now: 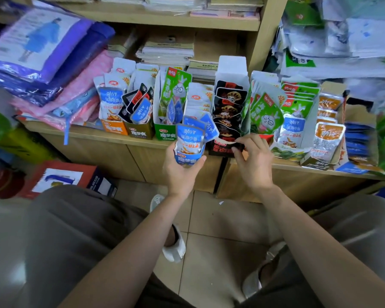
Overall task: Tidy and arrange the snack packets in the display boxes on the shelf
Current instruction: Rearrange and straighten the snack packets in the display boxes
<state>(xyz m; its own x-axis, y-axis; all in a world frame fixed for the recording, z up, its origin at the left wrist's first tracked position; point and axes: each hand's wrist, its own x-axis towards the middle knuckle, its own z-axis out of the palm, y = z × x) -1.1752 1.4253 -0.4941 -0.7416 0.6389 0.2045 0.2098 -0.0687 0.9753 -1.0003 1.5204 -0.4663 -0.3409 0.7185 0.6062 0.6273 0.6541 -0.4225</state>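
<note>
A row of open display boxes full of snack packets lines the wooden shelf (142, 142). My left hand (182, 168) grips the bottom of the blue display box (188, 157), which holds blue and white fish-snack packets (190, 138) and sits off the shelf edge. My right hand (252, 161) pinches the front lip of the black display box (222, 148), which is stacked with black packets (229, 98). Further left stand an orange box (114, 128), an olive box (140, 131) and a green box (165, 132). On the right are green rabbit packets (266, 114) and orange packets (328, 138).
Folded raincoat packs in purple and pink (53, 70) pile up on the shelf's left. Stacks of paper (167, 50) lie behind the boxes. More bagged goods (342, 41) fill the right. A red carton (60, 178) sits on the tiled floor by my knees.
</note>
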